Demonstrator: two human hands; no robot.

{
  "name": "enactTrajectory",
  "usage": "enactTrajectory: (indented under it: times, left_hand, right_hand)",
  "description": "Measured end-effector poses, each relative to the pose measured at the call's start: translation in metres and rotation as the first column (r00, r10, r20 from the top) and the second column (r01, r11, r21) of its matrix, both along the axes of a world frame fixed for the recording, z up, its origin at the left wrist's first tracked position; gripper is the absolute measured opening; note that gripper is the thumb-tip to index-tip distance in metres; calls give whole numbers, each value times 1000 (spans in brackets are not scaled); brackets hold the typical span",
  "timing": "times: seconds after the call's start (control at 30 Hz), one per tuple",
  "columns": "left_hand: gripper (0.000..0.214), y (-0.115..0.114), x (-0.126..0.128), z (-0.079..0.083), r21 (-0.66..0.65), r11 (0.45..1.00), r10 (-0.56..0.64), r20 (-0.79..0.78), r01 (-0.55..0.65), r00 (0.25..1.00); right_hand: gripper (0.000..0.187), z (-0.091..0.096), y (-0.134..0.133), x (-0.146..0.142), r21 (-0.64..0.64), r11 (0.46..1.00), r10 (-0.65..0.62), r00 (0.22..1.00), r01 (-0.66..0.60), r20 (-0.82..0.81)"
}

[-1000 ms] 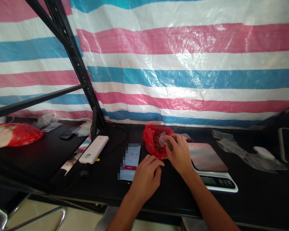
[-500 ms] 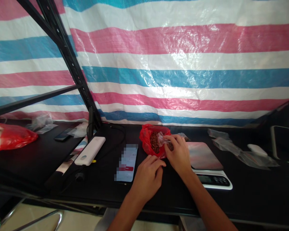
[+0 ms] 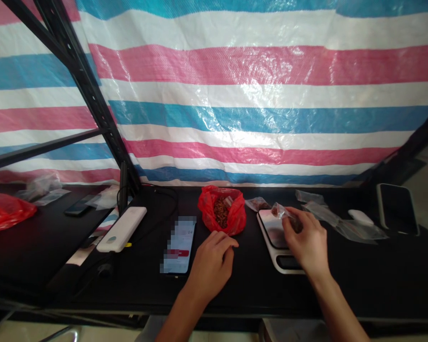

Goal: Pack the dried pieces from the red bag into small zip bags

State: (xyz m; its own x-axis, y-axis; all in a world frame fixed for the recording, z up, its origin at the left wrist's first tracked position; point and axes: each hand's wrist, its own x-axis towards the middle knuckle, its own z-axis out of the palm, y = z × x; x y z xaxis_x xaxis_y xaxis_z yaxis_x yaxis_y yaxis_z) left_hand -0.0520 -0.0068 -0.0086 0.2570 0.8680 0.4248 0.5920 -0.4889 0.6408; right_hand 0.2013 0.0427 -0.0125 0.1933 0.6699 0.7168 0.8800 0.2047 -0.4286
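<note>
My right hand [image 3: 308,240] pinches a small clear plastic bag [image 3: 278,211] with brown contents, over the metal plate of a white kitchen scale [image 3: 271,242]. Whether the bag touches the plate I cannot tell; my fingers cover part of it. My left hand [image 3: 216,259] rests on the black table, holding nothing, its fingers loosely bent and the thumb apart. Just beyond it stands an open red plastic bag [image 3: 204,211] of small brown pieces [image 3: 220,213], with something clear lying inside near the rim. Another filled clear bag [image 3: 258,204] lies behind the scale.
Left of my left hand are a lit phone [image 3: 180,244] and a white power bank [image 3: 123,229] with cables. Flat clear bags [image 3: 324,213], a white mouse-like object [image 3: 360,217] and a dark-screened phone [image 3: 397,209] lie at the right. A striped sheet [image 3: 253,114] hangs behind.
My right hand has moved right from the red bag to above the scale, carrying the small clear bag. My left hand stays beside the red bag. The view has shifted slightly right.
</note>
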Motion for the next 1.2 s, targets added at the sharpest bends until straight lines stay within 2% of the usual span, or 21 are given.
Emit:
enactTrajectory:
  times: [0.1, 0.2, 0.37, 0.47, 0.57, 0.67, 0.8, 1.2]
  left_hand:
    - [28, 1, 3, 1, 0, 1000, -13, -14, 13, 1000]
    - [28, 1, 5, 0, -9, 1000, -15, -18, 15, 1000]
    - [29, 2, 7, -2, -10, 1000, -20, -24, 19, 1000]
    - [29, 3, 8, -3, -8, 1000, -25, -28, 25, 999]
    - [29, 3, 8, -3, -1, 1000, -29, -31, 29, 999]
    - [29, 3, 8, -3, 15, 1000, -21, -37, 22, 999]
    - [28, 4, 10, -3, 33, 999, -18, -48, 20, 999]
    - [28, 5, 17, -6, 45, 999, -21, -66, 24, 998]
  right_hand:
    - [30, -3, -2, 9, -66, 998, -8, 995, 15, 97]
    - [39, -2, -4, 8, -80, 996, 42, 995, -35, 88]
    - [33, 6, -9, 8, 104, 991, 94, 986, -80, -139]
    - [31, 9, -11, 12, 196, 980, 82, 963, -31, -257]
    - [29, 10, -13, 14, 235, 970, 36, 930, 55, -366]
    - [27, 10, -14, 13, 223, 970, 17, 883, 100, -469]
    - [22, 9, -14, 11, 200, 976, 43, 826, 85, -562]
    - [21, 9, -13, 12, 181, 982, 67, 806, 50, -588]
